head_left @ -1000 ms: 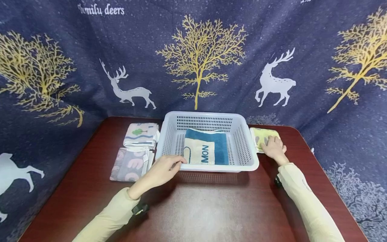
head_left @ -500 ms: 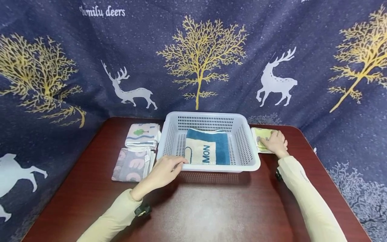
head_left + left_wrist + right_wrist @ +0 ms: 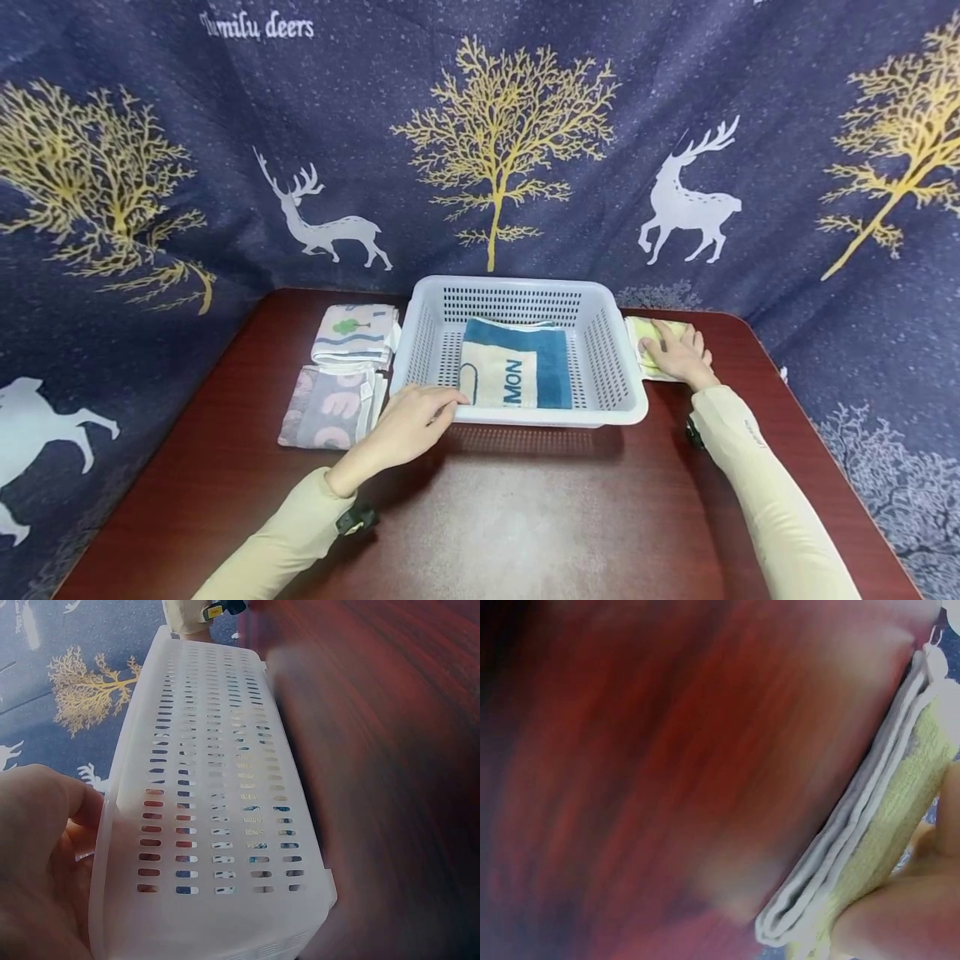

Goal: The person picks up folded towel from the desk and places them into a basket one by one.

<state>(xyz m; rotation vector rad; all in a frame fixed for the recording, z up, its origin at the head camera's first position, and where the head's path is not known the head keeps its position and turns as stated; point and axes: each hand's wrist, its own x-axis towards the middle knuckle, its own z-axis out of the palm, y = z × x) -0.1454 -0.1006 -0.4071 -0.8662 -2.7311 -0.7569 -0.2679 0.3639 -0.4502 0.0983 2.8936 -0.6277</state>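
Observation:
A pale plastic basket [image 3: 622, 412] with slotted walls stands at the back middle of the table. My left hand [image 3: 408, 421] grips its near rim toward the left corner; in the left wrist view, fingers show through the slots [image 3: 152, 829] of the wall. Inside the basket lies a folded blue and cream towel [image 3: 551, 367] with lettering. To the right of the basket, my right hand [image 3: 678, 354] rests spread on a folded yellow towel [image 3: 643, 333], covering part of it. The right wrist view shows that towel's layered white edge [image 3: 847, 817] on the tabletop.
Left of the basket lie two folded towels, a pink-white one with a tree [image 3: 352, 329] behind and a grey one with pink letters [image 3: 326, 408] in front. The dark red table [image 3: 517, 517] meets a blue printed cloth [image 3: 570, 233] at the back.
My right hand's fingers have spread and straightened over the yellow towel. The left hand keeps its place on the basket's rim. The head view has shifted slightly.

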